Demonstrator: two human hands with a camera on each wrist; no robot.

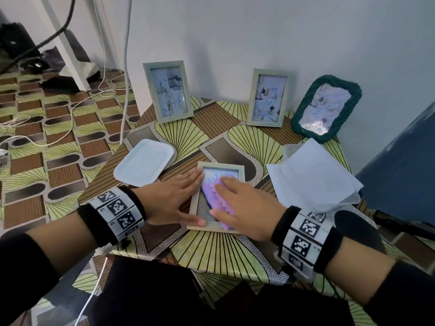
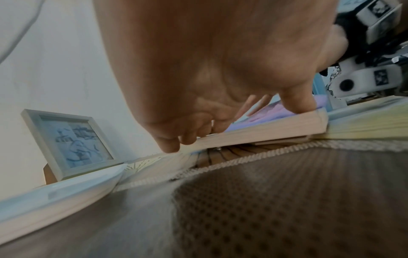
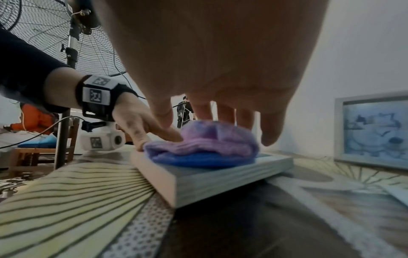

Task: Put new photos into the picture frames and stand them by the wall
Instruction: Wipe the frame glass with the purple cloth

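The picture frame (image 1: 217, 196) lies flat and face up near the front edge of the table (image 1: 235, 255), a photo already behind its glass. A folded purple cloth (image 1: 217, 198) sits on the glass, so the step in hand appears to be wiping the front clean before the frame goes to the wall.

The left hand (image 1: 169, 200) lies flat along the frame's left side, fingers straight and together, fingertips on the far left rail and the thumb stretched across the near corner; it steadies the frame rather than gripping it. The right hand (image 1: 244, 205) presses down on the cloth with straight, slightly spread fingers, palm low over the glass. In the right wrist view the fingertips (image 3: 227, 115) rest on top of the bunched cloth, nothing curled round it. Both forearms reach in from the near side, wrists low over the table.

Three frames already stand at the far side by the wall (image 1: 259, 31): a pale one on the left (image 1: 167, 91), a pale one in the middle (image 1: 268, 97) and a green woven one on the right (image 1: 326, 108). A white tray (image 1: 143, 165) lies to the left of the flat frame and loose white paper (image 1: 313, 175) to its right.

The next move probably calls for lifting the cloth away, taking the frame by its edges so the glass stays clean, and standing it in the gap between the left and middle frames.
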